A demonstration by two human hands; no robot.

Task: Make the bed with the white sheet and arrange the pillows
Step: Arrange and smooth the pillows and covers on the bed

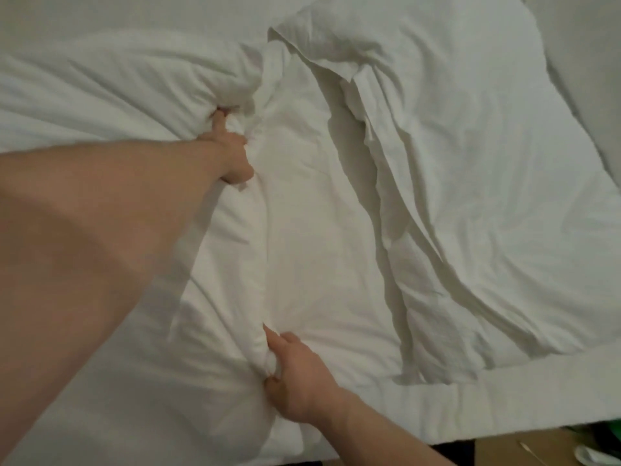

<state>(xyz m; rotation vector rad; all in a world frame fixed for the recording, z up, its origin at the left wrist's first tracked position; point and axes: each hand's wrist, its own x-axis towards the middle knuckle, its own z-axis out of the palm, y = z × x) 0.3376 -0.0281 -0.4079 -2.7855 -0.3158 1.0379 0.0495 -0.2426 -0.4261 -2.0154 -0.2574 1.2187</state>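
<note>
Both sets of my fingers clutch bunched white sheet (322, 230): left hand (232, 156) farther up its ridge, right hand (295, 375) nearer me. Rumpled bedding spreads around; brown floor (504, 449) shows below the sheet's edge.

The left arm reaches out straight, its hand (232, 156) curled tight with the fingers buried in white fabric. The right hand (295, 378), nearer the body, pinches a fold between thumb and fingers.

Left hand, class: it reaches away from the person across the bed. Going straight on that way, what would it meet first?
The left hand already grips a bunched fold of the crumpled white sheet; straight on lies more of that bunched cloth, though depth is unclear.
</note>
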